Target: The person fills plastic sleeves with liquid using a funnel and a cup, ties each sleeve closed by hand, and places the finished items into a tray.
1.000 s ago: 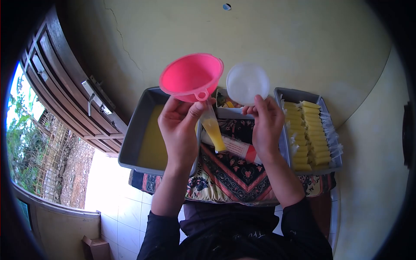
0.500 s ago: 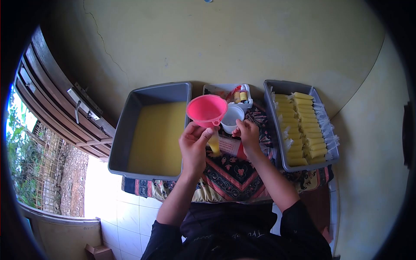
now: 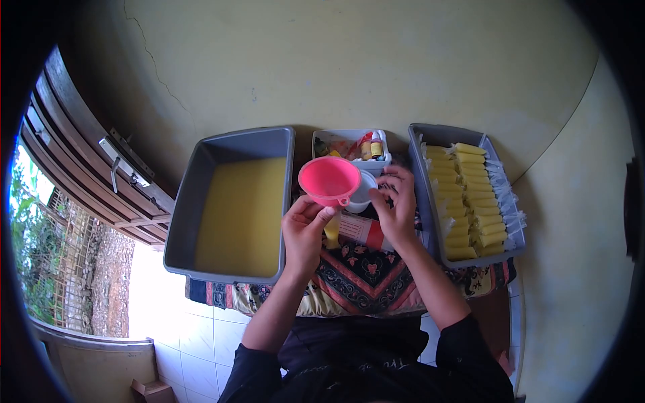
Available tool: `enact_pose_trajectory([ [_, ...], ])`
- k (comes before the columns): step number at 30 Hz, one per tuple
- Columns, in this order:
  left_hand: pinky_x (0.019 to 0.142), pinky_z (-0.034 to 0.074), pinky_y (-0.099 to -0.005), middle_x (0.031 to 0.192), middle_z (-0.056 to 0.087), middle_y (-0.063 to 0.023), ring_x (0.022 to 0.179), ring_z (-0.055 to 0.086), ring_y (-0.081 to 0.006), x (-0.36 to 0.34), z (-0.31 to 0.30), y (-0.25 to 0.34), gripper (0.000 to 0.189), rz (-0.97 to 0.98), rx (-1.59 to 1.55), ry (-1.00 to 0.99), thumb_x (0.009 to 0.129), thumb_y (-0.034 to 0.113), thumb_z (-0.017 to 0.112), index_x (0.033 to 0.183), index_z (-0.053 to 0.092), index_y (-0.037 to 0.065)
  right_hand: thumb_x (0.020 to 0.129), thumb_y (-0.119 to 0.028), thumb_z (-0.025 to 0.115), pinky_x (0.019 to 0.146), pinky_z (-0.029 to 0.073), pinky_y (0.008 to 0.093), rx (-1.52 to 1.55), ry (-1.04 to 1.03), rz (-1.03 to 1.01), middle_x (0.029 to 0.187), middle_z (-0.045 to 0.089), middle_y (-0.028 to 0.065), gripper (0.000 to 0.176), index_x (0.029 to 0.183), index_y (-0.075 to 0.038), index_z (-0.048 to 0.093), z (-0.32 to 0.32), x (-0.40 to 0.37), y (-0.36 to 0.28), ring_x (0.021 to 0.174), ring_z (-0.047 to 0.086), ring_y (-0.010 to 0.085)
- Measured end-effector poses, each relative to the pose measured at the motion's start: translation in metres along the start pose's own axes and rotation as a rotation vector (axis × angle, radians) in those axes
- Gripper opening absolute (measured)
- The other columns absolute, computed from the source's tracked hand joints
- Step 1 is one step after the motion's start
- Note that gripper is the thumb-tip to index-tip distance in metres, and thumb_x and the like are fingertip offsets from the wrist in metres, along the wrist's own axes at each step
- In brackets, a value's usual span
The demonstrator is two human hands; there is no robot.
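Observation:
My left hand (image 3: 304, 232) is closed around the neck of a pink funnel (image 3: 329, 180), holding it upright with its wide mouth facing up. Beneath the funnel hangs a narrow clear plastic bag (image 3: 332, 232) with yellow liquid in it, its upper part hidden by my fingers. Just to the right, my right hand (image 3: 396, 205) has its fingers spread, with the thumb tip close to a white cup (image 3: 363, 195). The funnel rim overlaps part of that cup in this view.
A large grey tub (image 3: 176, 258) of yellow liquid stands left. At right, another grey tub (image 3: 430, 221) holds rows of filled yellow bags. Small bottles sit in a white container (image 3: 329, 134) behind. Under them lies a patterned cloth (image 3: 369, 275) with a red-and-white packet (image 3: 359, 228).
The funnel and my left hand have shifted slightly right and down. My right hand has moved up and right, its fingers opening from a pinch.

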State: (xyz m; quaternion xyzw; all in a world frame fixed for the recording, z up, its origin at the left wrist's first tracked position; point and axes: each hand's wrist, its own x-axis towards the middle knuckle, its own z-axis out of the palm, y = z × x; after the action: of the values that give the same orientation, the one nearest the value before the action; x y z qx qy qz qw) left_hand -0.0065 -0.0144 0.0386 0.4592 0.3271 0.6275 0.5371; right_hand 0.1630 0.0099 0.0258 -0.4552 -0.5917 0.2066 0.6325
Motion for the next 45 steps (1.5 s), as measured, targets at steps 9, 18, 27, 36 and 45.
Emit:
enact_pose_trajectory([
  [9,0.084,0.050,-0.0265,0.100,0.068,-0.0129,0.092,0.065,-0.0151,-0.002,0.007,-0.006,0.017,-0.028,0.032,-0.059,0.086,-0.001,0.065,0.102,0.060,-0.006,0.084,-0.019,0.071,0.097,0.043,0.0409,0.011,-0.286,-0.365,0.133,0.042,0.0216,0.030,0.106,-0.004,0.058,-0.017,0.009,-0.034,0.118,0.051,0.0327],
  [18,0.082,0.051,-0.0275,0.088,0.069,-0.0141,0.085,0.067,-0.0171,-0.006,0.009,-0.007,0.010,-0.037,0.041,0.080,0.087,0.000,0.062,0.096,0.062,-0.005,0.083,-0.013,0.070,0.088,0.047,0.0397,-0.111,0.076,-0.215,0.118,0.052,0.0193,0.019,0.091,0.000,0.058,-0.002,0.005,0.022,0.105,0.057,0.0311],
  [27,0.082,0.049,-0.0286,0.089,0.069,-0.0129,0.085,0.064,-0.0166,-0.003,0.008,-0.003,0.008,-0.112,0.001,0.075,0.084,-0.002,0.066,0.091,0.067,-0.004,0.075,-0.004,0.068,0.097,0.040,0.0437,-0.383,-0.130,-0.251,0.121,0.051,0.0211,0.020,0.093,0.000,0.059,-0.005,-0.002,0.042,0.112,0.052,0.0367],
  [36,0.080,0.045,-0.0258,0.091,0.058,-0.0041,0.086,0.057,-0.0125,-0.001,0.008,-0.004,0.010,0.002,0.006,-0.054,0.080,-0.004,0.069,0.089,0.069,-0.002,0.078,-0.009,0.071,0.073,0.051,0.0343,-0.053,-0.387,-0.254,0.093,0.064,0.0134,0.024,0.099,0.000,0.062,-0.006,-0.017,-0.029,0.084,0.066,0.0244],
  [45,0.077,0.045,-0.0227,0.090,0.065,-0.0001,0.081,0.056,-0.0050,-0.013,0.010,-0.046,0.024,-0.245,0.025,-0.179,0.097,0.018,0.055,0.110,0.064,-0.001,0.091,-0.007,0.062,0.056,0.043,0.0195,0.030,-0.211,-0.013,0.073,0.060,0.0005,0.013,0.088,0.006,0.062,-0.017,-0.016,-0.018,0.066,0.054,0.0027],
])
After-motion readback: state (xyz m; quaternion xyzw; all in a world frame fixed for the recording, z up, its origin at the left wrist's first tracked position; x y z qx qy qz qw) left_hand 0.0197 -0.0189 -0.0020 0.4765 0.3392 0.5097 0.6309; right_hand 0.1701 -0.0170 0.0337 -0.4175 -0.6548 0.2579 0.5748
